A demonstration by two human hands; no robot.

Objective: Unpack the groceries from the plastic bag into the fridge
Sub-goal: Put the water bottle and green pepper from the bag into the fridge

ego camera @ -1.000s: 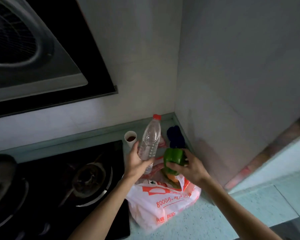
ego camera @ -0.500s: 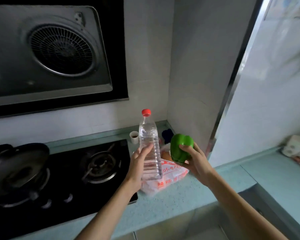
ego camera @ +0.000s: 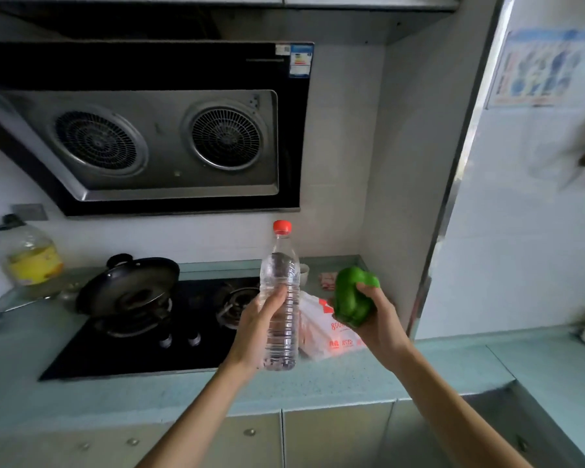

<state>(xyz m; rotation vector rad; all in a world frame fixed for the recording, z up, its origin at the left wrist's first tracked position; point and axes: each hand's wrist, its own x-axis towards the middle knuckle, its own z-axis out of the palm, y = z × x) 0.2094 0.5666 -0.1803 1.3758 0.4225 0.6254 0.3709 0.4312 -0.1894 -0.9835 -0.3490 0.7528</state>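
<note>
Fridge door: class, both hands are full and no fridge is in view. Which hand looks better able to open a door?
Probably the right hand: it cups a compact green pepper, while the left hand grips a tall water bottle.

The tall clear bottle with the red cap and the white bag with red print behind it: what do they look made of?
The clear bottle with the red cap, in the left hand, looks like thin see-through plastic: ribbed walls, glossy. The white bag with red print looks like thin plastic film, crumpled and slightly shiny.
</note>
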